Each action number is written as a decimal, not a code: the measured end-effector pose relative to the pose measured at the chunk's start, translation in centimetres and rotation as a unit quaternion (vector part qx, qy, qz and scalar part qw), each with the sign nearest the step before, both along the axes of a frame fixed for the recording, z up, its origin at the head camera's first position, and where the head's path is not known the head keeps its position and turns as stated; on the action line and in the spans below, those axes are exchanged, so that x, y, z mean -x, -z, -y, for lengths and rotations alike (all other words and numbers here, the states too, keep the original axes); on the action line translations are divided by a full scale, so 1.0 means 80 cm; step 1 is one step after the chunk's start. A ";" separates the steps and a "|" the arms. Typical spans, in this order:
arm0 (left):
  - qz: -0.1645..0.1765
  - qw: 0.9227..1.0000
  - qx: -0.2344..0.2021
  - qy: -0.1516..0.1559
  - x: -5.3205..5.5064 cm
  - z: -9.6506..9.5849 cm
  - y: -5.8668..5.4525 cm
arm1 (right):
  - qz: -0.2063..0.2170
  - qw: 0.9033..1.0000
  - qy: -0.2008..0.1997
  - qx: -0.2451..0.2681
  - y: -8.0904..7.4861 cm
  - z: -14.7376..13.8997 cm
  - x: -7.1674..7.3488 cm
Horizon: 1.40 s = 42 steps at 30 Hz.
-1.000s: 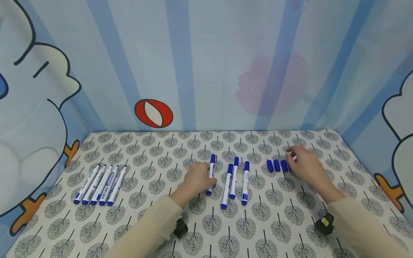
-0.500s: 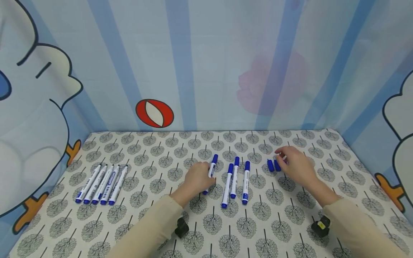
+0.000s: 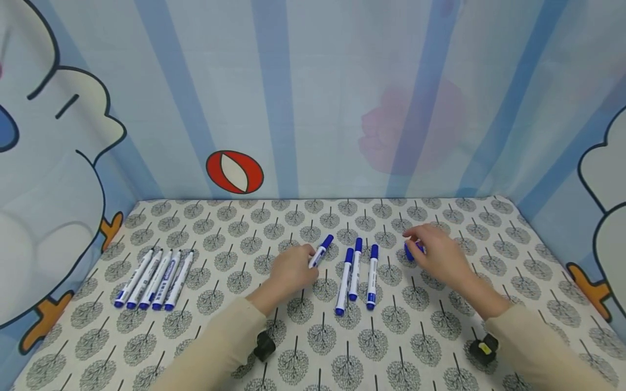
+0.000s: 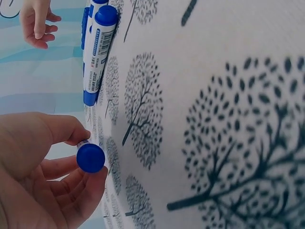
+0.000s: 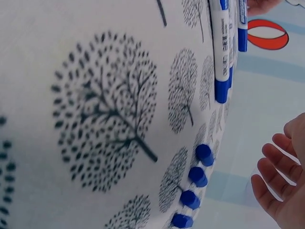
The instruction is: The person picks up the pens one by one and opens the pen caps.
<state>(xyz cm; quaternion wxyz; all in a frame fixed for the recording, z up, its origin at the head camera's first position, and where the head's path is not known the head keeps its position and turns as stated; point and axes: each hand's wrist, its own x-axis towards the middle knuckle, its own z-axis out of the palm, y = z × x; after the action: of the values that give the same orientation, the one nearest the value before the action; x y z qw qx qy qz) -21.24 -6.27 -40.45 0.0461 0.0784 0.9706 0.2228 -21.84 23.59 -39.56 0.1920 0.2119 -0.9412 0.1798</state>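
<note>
My left hand [image 3: 292, 271] pinches a capped whiteboard marker [image 3: 321, 251] between thumb and fingers. The marker is tilted, with its blue cap pointing away to the right, and the left wrist view looks at its round blue end [image 4: 90, 158]. My right hand [image 3: 437, 255] hovers over a row of several loose blue marker caps [image 5: 198, 176]. Its fingers are loosely bent with nothing between them. In the head view this hand hides most of the caps, and only one cap [image 3: 409, 252] shows clearly. Between the hands lie three capped markers [image 3: 373, 277].
Several uncapped markers [image 3: 154, 279] lie side by side at the left, dark tips facing away. A tree-patterned cloth [image 3: 235, 331] covers the table. Behind it hangs a striped curtain [image 3: 323, 108] with a red and white ball print [image 3: 234, 172].
The left hand has turned the marker clockwise and drawn it slightly left, off where it lay. The right hand has drifted left along the caps, covering more of them. The other markers have stayed put.
</note>
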 end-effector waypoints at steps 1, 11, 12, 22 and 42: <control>0.001 1.000 0.000 0.002 0.000 0.001 -0.002 | -0.002 1.000 -0.005 -0.002 -0.001 0.003 -0.001; -0.019 0.999 0.004 0.030 -0.004 0.014 -0.017 | -0.009 0.999 -0.053 0.000 -0.006 0.021 -0.009; -0.024 0.999 0.004 0.035 -0.005 0.016 -0.017 | -0.011 0.998 -0.057 0.000 -0.007 0.023 -0.011; -0.060 0.996 0.008 0.060 -0.013 0.023 -0.032 | -0.075 0.990 -0.122 0.006 -0.011 0.040 -0.014; -0.133 0.984 0.036 0.117 -0.034 0.030 -0.051 | -0.092 0.983 -0.154 -0.027 -0.023 0.072 -0.033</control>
<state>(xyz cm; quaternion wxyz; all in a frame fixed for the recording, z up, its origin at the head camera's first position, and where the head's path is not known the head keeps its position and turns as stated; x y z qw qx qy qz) -18.51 -8.70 -36.33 -0.0545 0.2187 0.9595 0.1687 -19.21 17.80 -37.73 0.2418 0.3748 -0.8803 0.1618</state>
